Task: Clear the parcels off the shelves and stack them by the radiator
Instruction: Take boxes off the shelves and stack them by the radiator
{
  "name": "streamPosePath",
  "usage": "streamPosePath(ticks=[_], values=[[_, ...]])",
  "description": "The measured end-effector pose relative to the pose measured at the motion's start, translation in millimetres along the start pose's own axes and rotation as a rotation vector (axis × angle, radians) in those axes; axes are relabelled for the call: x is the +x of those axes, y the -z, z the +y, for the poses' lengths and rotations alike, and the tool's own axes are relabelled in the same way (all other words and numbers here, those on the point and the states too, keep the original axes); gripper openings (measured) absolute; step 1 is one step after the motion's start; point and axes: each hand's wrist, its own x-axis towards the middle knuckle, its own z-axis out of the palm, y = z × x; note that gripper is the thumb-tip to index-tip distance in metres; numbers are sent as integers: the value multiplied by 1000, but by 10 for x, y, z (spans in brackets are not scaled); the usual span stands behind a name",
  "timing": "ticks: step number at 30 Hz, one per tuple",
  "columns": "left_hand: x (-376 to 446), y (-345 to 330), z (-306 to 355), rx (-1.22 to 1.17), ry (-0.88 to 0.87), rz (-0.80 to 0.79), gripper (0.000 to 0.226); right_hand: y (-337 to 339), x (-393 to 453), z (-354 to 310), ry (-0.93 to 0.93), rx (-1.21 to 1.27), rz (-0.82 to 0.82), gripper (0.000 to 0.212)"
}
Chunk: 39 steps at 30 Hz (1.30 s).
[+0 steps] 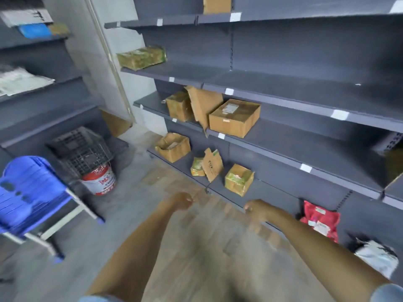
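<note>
Forward reach both arms, left hand and right hand loosely curled, empty

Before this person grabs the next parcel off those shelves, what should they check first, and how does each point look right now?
1. Left hand free: ok, it holds nothing.
2. Right hand free: ok, it holds nothing.
3. Parcels left on the shelves: ok, a green-taped box sits on the bottom shelf, nearest the hands.
4. Loose cardboard sheet leaning beside it: not ok, may topple.
5. Floor towards the shelf: ok.
6. Space by the radiator: cannot tell, out of view.
</note>
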Motion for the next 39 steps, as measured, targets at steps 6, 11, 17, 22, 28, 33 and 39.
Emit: streamPosePath(ticks=[6, 11, 17, 22, 28, 33, 39], values=[[865, 231, -33, -6, 26, -83, 36, 488, 1118, -60, -13, -38, -49, 28], [1579, 898, 80, -79, 94, -106, 38, 1281, 1947, 75, -65, -76, -20, 33], [2463, 1646, 172, -54, 65, 42, 38, 1990, 2799, 86, -180, 132, 100, 47], [3340, 1909, 232, -177, 58, -51, 40, 2135, 3369, -35, -238, 391, 121, 65], [4630, 2208, 355, -564, -29, -32, 46, 2335, 4046, -127, -385, 777, 342, 59], [5385, 2486, 526, -631, -92, -73, 56, 2533, 4428, -229, -549, 1029, 470, 58], [5828, 2580, 702, -533, -113, -77, 64, 2729, 4599, -301, -659, 1222, 502, 30]])
